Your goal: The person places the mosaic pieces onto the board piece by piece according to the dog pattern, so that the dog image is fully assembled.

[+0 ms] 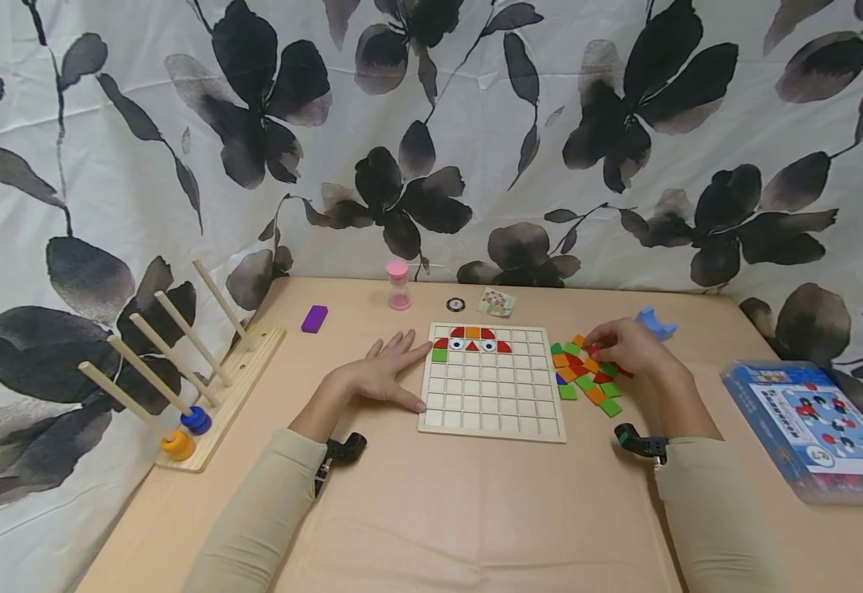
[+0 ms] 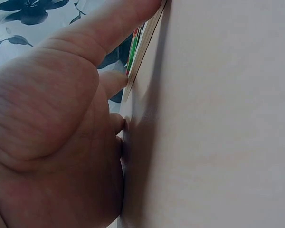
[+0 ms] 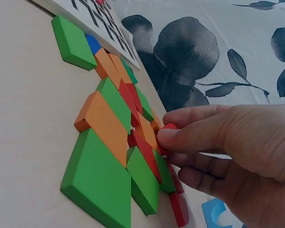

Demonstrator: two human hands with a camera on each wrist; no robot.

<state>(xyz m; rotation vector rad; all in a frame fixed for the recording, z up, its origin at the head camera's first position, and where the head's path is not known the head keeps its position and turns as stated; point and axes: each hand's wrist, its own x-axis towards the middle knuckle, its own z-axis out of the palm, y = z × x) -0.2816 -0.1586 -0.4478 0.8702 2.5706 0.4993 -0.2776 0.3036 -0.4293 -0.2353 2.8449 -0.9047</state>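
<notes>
A white gridded board (image 1: 491, 395) lies on the table in the head view. Red, orange and green tiles and two eye tiles (image 1: 457, 345) fill some of its upper squares. My left hand (image 1: 375, 372) touches the board's left edge with thumb and forefinger spread, its other fingers extended on the table. To the right of the board is a loose pile of green, orange, red and blue tiles (image 1: 596, 395). Over the pile's far side, my right hand (image 1: 627, 346) pinches a small red tile (image 3: 171, 126) between thumb and forefinger, seen in the right wrist view.
A wooden peg stand (image 1: 205, 428) with orange and blue rings stands at left. A purple block (image 1: 314, 319), pink sand timer (image 1: 398, 287), black disc (image 1: 456, 305) and small card (image 1: 496, 302) are along the back. A blue piece (image 1: 656, 324) and a boxed set (image 1: 820, 432) lie right.
</notes>
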